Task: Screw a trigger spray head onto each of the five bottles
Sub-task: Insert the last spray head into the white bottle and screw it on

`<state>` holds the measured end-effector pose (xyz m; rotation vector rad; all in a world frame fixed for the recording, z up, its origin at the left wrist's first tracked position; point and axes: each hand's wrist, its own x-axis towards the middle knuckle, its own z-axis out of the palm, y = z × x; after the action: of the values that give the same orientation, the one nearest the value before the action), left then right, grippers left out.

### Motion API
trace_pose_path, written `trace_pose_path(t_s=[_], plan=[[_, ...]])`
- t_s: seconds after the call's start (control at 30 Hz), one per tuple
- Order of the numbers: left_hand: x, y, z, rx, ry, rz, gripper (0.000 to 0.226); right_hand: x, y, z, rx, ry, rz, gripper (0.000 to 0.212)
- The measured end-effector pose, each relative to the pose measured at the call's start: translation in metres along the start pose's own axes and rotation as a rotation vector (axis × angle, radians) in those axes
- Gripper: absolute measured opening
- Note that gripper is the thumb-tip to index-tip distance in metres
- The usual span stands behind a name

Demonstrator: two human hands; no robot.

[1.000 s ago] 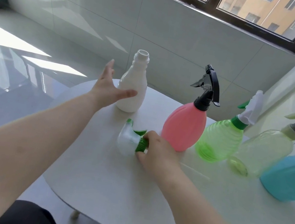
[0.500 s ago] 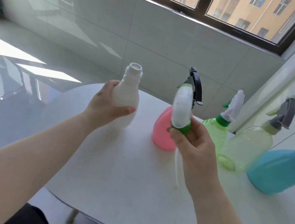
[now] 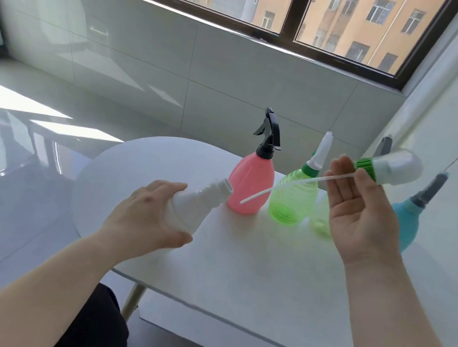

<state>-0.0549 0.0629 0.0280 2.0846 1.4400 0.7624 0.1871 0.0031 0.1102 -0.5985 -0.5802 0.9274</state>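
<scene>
Left hand [image 3: 149, 217] gripping white bottle [image 3: 194, 204] (base hidden), right hand [image 3: 359, 208] pinching spray head [image 3: 390, 169], clear bottle [image 3: 320, 220] mostly hidden

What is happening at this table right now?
A person is fitting the last spray head. The left hand tilts an open white plastic bottle above the white table. The right hand holds a white trigger spray head with a green collar, its dip tube aimed at the bottle's neck. The pink bottle and green bottle behind already carry heads.
</scene>
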Motion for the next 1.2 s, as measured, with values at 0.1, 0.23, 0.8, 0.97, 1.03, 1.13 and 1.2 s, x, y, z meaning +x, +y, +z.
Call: trace_pose_path(t_s=[0.1,0.23,0.8,0.97,1.03,1.13,1.2], plan=[[-0.001,0.008,0.003,0.028,-0.017,-0.004,0.081,-0.003,-0.019,-0.002,0.029,0.024,-0.067,0.018],[-0.006,0.018,0.008,0.021,-0.045,0.021,0.081,-0.007,-0.027,0.001,0.038,0.021,-0.071,0.018],[-0.007,0.037,0.04,-0.336,-0.11,0.14,0.065,-0.007,0.008,0.008,-0.746,-0.325,0.085,0.025],[-0.002,0.031,0.047,-0.417,-0.079,0.155,0.067,-0.007,0.022,0.014,-0.819,-0.486,0.186,0.022],[0.0,0.029,0.051,-0.447,-0.058,0.149,0.068,-0.004,0.028,0.018,-0.818,-0.503,0.21,0.022],[0.002,0.023,0.056,-0.477,-0.045,0.145,0.067,0.002,0.031,0.023,-0.831,-0.528,0.243,0.023],[0.003,0.019,0.058,-0.487,-0.047,0.142,0.067,0.005,0.033,0.026,-0.855,-0.577,0.26,0.023]])
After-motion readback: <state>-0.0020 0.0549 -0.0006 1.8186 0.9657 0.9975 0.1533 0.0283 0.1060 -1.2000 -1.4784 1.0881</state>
